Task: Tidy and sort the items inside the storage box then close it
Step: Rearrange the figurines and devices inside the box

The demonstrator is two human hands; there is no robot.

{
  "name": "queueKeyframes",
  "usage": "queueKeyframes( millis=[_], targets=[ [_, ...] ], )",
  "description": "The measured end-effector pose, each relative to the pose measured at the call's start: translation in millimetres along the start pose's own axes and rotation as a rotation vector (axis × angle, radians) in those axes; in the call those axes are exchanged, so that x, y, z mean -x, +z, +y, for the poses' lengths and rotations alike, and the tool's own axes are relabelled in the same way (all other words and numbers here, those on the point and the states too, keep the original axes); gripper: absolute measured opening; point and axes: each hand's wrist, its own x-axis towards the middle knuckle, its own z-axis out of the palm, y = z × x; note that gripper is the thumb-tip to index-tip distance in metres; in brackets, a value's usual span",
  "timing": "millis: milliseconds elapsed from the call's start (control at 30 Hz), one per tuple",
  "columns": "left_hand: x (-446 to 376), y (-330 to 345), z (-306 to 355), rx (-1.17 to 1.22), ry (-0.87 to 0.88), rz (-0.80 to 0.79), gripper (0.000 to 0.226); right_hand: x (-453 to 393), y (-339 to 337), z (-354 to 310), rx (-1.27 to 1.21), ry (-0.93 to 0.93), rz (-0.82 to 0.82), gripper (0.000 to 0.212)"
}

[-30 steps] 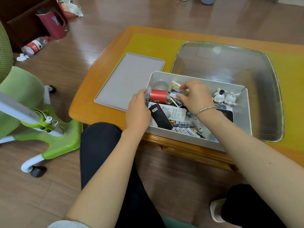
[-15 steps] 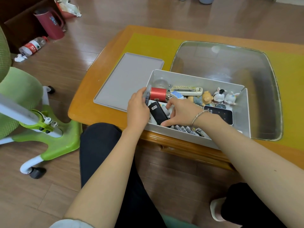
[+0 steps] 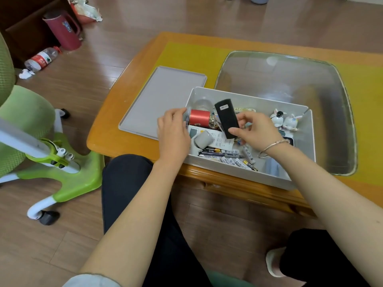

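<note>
The open white storage box [image 3: 269,104] sits at the near edge of the wooden table [image 3: 107,139]. Its grey lid [image 3: 163,100] lies flat to the left. My right hand [image 3: 257,129] pinches a black oblong device [image 3: 226,119] and holds it upright above the box. My left hand [image 3: 173,131] is at the box's left wall, with its fingers round the clear end of a red spool [image 3: 200,118]. Inside lie a grey cap [image 3: 204,139], a white remote [image 3: 218,140], loose batteries [image 3: 234,160] and two small figurines [image 3: 284,121].
A glass panel [image 3: 290,79] is set into the tabletop behind the box. A green swivel chair [image 3: 31,131] stands at the left. On the floor beyond it are a red jug [image 3: 64,32] and a plastic bottle [image 3: 41,59]. My knees are under the table edge.
My right hand left the back of the box, reached down to the black device near the front and lifted it up out of the items. My left hand stayed at the spool.
</note>
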Motion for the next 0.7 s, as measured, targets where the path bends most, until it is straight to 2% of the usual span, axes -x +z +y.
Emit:
queueKeyframes(
  millis=[67,167,267,400,567,700],
  targets=[
    [-1.0,-2.8,6.2,-0.199,0.197,0.035,0.038,4.1,-7.5,8.8,-0.028,0.024,0.038,0.015],
    [-4.1,0.5,17.7,-0.289,0.345,-0.161,0.044,8.4,-11.5,20.0,-0.066,0.058,0.064,0.018],
    [-6.7,6.5,21.3,-0.371,0.338,-0.320,0.053,10.4,-11.4,27.0,-0.068,0.078,0.048,0.017],
    [-13.3,7.8,22.3,-0.435,0.295,-0.380,0.051,11.1,-11.8,30.0,-0.071,0.090,0.031,0.018],
    [-13.5,5.1,23.9,-0.439,0.300,-0.387,0.044,12.0,-13.1,32.0,-0.121,0.099,0.063,0.018],
    [-11.7,-9.1,25.3,-0.223,0.216,-0.294,0.042,14.9,-14.4,31.4,-0.114,0.098,0.076,0.018]
  ],
)
